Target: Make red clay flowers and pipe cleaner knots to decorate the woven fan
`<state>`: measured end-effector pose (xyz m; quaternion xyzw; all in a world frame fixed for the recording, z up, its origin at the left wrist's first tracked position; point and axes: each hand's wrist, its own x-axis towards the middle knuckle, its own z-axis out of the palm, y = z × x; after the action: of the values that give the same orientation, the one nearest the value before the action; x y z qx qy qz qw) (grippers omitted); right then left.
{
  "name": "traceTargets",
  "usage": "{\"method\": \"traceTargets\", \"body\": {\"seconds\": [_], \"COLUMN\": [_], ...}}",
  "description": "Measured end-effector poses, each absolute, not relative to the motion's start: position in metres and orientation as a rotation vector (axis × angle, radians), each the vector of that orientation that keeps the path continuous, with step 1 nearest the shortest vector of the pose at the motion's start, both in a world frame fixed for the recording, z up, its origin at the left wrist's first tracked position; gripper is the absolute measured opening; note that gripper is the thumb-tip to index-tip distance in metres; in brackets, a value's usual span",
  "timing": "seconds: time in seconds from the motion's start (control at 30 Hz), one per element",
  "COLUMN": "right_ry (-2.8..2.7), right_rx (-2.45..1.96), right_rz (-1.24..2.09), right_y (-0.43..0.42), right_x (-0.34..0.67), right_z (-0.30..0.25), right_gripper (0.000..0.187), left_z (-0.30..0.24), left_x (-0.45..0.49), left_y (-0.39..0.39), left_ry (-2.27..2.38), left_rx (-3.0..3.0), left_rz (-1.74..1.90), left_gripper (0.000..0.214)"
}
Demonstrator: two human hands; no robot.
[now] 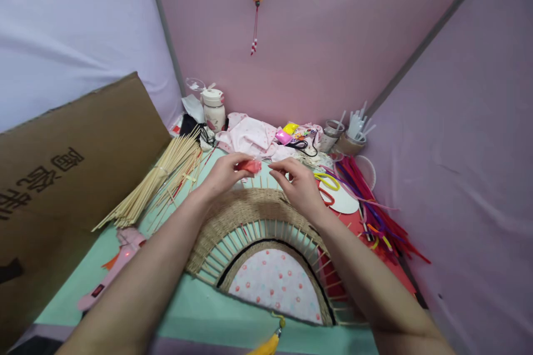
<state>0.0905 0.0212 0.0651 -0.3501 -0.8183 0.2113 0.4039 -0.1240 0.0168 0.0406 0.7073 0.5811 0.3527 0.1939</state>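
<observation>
My left hand point(225, 173) pinches a small red piece point(251, 166) of soft material above the far edge of a woven fan-shaped frame point(250, 208). My right hand point(297, 184) is beside it, fingers curled in a pinch close to the red piece; what it holds is too small to name. The frame has straw weaving on wooden ribs, a black-trimmed arch and a dotted pink fabric panel point(277, 285). A yellow tassel point(268, 344) hangs at the near edge.
A bundle of bamboo sticks point(160, 180) lies left, next to a cardboard box point(62, 177). A pink glue gun point(114, 266) rests at the near left. Pipe cleaners point(370, 199), red paper, cups point(350, 141), a jar point(214, 110) and pink cloth point(250, 136) crowd the back and right.
</observation>
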Motion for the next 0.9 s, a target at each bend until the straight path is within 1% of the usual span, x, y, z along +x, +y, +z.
{"method": "traceTargets", "body": {"seconds": [0.1,0.37,0.47,0.63,0.7,0.8,0.9], "right_ry": [-2.029,-1.975,-1.856,-1.619,-1.551,-1.510,-1.565], "right_rx": [-0.882,-0.918,-1.008,-1.060,-1.071,-1.098,-1.115], "right_rz": [0.519,0.576,0.686,1.035,1.126,1.162,1.112], "right_y": [0.018,0.011,0.012,0.012,0.010,0.006,0.004], "right_x": [0.091,0.107,0.110,0.115,0.117,0.120,0.122], "right_z": [0.069,0.062,0.057,0.056,0.059,0.063,0.063], "right_gripper": [0.011,0.012,0.013,0.017,0.019,0.024,0.028], "left_z": [0.045,0.048,0.046,0.042,0.041,0.040,0.039], "left_x": [-0.109,-0.087,-0.079,-0.069,-0.066,-0.062,-0.057], "left_y": [0.011,0.005,0.002,-0.003,-0.004,-0.007,-0.010], "left_ry": [1.408,1.374,1.378,1.342,1.345,1.346,1.319], "left_rx": [1.986,2.145,2.230,2.327,2.323,2.343,2.422], "left_rz": [1.177,1.167,1.187,1.224,1.243,1.251,1.251], "left_gripper": [0.027,0.019,0.019,0.024,0.025,0.022,0.020]}}
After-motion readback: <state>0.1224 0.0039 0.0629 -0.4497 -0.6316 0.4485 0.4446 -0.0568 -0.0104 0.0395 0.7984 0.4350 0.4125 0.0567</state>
